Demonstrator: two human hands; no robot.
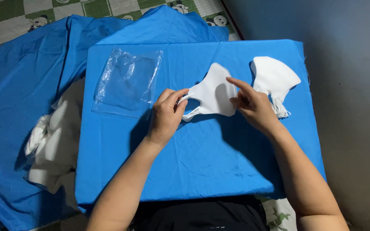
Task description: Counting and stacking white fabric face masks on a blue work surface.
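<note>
**Two hands held a white mask over a blue board**

The left hand (166, 112) pinched the mask (213, 93) by its ear loop at centre frame, while the right hand (253, 105) gripped its other edge, forefinger stretched along it. A stack of masks (275, 79) lay just right, a clear bag (128, 81) at upper left, and white pieces (52, 141) lower left.

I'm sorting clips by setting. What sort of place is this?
Probably a home floor used for packing: a blue cloth-covered board on a checked mat, white masks stacked by a clear plastic bag.
</note>
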